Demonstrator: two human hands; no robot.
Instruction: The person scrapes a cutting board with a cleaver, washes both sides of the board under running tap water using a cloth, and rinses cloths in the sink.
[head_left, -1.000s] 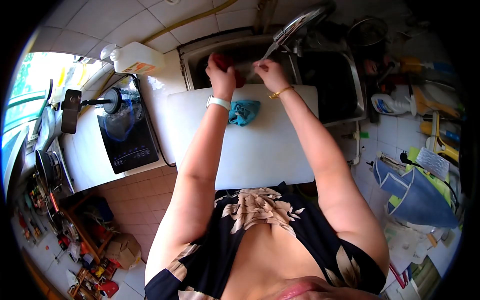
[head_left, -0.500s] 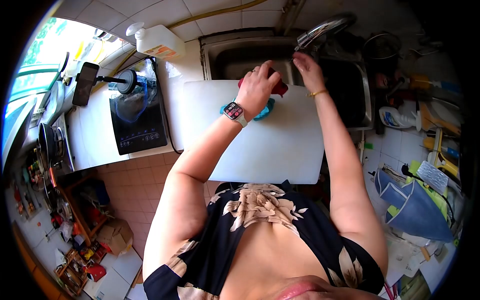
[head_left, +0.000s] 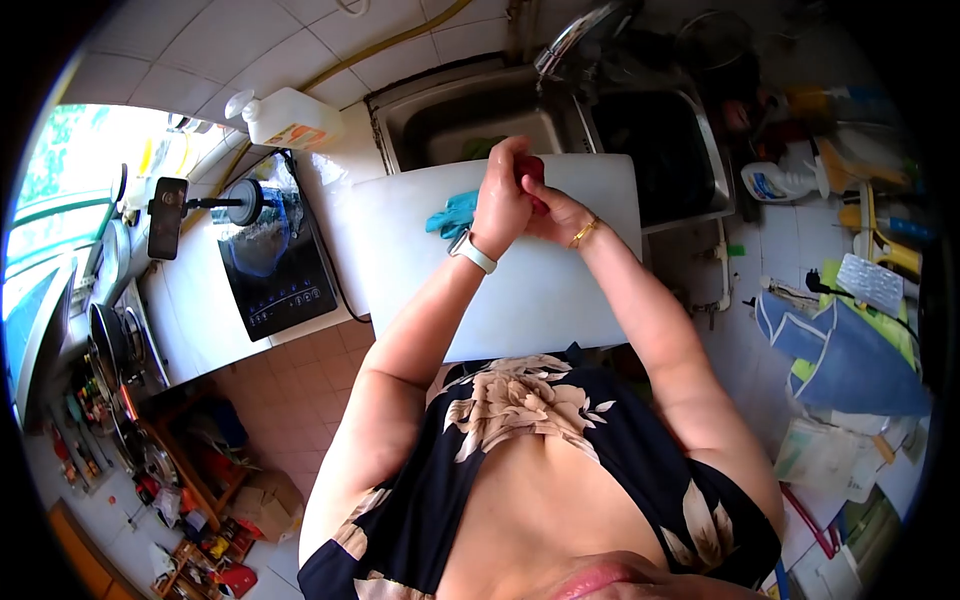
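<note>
A small red thing (head_left: 530, 180), perhaps a cloth, is between my two hands over the back part of the white board (head_left: 500, 300). My left hand (head_left: 504, 200) is closed round its left side. From the right, my right hand (head_left: 556, 212) holds it, fingers partly hidden behind it. A crumpled teal cloth (head_left: 452, 214) lies on the board, just left of my left wrist. Behind the board is the metal sink (head_left: 430, 115), with something green (head_left: 484, 147) in its basin. The faucet (head_left: 580, 42) hangs over the sink, and no stream of water shows.
On the left counter are a black induction cooktop (head_left: 280, 270), a phone on a stand (head_left: 167, 215) and a white pump bottle (head_left: 290, 118). A second, dark basin (head_left: 655, 150) adjoins the sink. At the right are a spray bottle (head_left: 780, 182) and a blue cloth (head_left: 850, 360).
Both hands have come back from the sink and met over the board with the red thing. The water stream seen earlier at the faucet is gone. The teal cloth is more exposed.
</note>
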